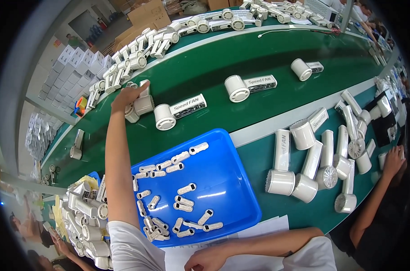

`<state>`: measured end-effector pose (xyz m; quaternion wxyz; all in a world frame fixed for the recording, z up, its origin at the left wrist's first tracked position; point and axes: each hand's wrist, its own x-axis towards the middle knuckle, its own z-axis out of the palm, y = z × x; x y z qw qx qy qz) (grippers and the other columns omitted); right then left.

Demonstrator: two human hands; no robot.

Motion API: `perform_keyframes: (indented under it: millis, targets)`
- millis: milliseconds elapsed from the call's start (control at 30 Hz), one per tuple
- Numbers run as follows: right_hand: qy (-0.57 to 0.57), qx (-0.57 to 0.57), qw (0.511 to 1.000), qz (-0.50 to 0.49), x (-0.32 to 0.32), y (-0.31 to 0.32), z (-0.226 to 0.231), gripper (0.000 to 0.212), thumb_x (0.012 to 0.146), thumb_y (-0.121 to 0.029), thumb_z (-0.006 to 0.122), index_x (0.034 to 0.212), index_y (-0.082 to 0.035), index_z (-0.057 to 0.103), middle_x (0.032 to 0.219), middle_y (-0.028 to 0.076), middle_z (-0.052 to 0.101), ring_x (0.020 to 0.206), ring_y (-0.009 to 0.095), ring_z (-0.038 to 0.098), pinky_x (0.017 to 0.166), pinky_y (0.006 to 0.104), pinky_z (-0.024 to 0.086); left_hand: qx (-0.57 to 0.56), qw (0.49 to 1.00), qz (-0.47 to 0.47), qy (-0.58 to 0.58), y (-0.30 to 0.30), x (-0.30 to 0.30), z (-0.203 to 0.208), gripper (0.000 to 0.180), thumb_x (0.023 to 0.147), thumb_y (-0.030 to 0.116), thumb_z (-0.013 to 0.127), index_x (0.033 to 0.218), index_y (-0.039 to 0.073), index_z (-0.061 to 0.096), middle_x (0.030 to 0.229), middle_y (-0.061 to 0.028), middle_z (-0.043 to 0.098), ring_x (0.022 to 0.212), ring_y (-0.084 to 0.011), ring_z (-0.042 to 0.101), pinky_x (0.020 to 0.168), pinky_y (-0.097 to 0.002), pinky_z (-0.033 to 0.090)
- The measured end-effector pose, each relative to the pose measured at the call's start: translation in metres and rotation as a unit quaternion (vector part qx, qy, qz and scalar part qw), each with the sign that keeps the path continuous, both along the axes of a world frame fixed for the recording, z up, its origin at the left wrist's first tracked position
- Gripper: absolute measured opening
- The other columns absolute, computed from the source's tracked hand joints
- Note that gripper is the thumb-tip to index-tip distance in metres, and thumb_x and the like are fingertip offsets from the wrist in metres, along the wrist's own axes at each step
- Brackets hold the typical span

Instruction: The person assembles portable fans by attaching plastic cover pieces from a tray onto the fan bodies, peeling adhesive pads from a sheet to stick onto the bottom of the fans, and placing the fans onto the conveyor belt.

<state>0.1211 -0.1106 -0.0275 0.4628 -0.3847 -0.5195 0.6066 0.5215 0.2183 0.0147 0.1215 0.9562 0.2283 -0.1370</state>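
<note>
White fan (142,100) on the green belt (214,67) sits gripped in my left hand (126,95); next I'd lift it clear. Right hand (209,259) rests loosely curled, empty.

One blue tray (241,189), three white handheld fans (178,110) alone on the green belt (268,49).

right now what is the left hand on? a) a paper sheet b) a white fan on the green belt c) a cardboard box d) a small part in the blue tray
b: the left hand is stretched out over the blue tray, gripping a white fan on the green belt.
</note>
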Motion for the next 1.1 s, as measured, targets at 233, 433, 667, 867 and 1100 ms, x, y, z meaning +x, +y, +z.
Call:
perform_keyframes:
  millis: [233,433,667,867,1100]
  targets:
    - [-0.03,-0.008,0.999,0.017,-0.003,0.002,0.002,0.035,0.084,-0.032,0.073,0.109,-0.008,0.069,0.09,0.015,0.07,0.084,0.026,0.065,0.072,0.0379,0.05,0.096,0.994,0.037,-0.025,-0.008,-0.023,0.011,0.085,0.056,0.068,0.072,0.116,0.008,0.07,0.125,-0.0145,0.065,0.116,-0.0377,0.06,0.097,-0.0616,0.034]
    - [0.003,0.027,1.0,0.006,-0.007,0.005,-0.009,0.032,0.085,-0.03,0.073,0.108,-0.008,0.069,0.086,0.012,0.07,0.078,0.022,0.065,0.068,0.0367,0.05,0.089,0.994,0.004,-0.068,0.005,-0.03,0.032,0.071,0.058,0.064,0.069,0.102,0.009,0.075,0.112,-0.0144,0.071,0.111,-0.0397,0.062,0.103,-0.0656,0.028]
    - [0.017,0.029,0.999,-0.001,-0.008,0.002,-0.007,0.03,0.085,-0.029,0.073,0.106,-0.008,0.069,0.082,0.01,0.069,0.074,0.02,0.063,0.066,0.0355,0.05,0.066,0.997,0.023,-0.027,0.019,-0.046,0.01,0.095,0.056,0.074,0.072,0.127,0.01,0.064,0.138,-0.0153,0.055,0.121,-0.041,0.055,0.098,-0.0684,0.031]
    - [0.007,0.018,1.0,-0.004,-0.007,-0.002,-0.002,0.03,0.086,-0.03,0.071,0.107,-0.008,0.068,0.083,0.011,0.069,0.075,0.02,0.062,0.067,0.0357,0.049,0.055,0.996,0.066,-0.01,-0.007,-0.057,0.021,0.098,0.054,0.077,0.072,0.127,0.012,0.065,0.151,-0.0151,0.04,0.128,-0.041,0.049,0.096,-0.0656,0.034]
    - [0.001,0.013,1.0,-0.007,-0.003,-0.003,0.001,0.031,0.086,-0.029,0.071,0.108,-0.008,0.067,0.084,0.012,0.069,0.076,0.023,0.064,0.068,0.0365,0.05,0.08,0.989,0.122,0.03,-0.019,-0.055,0.028,0.096,0.05,0.083,0.071,0.119,0.016,0.07,0.153,-0.0186,0.035,0.128,-0.0459,0.047,0.1,-0.0623,0.033]
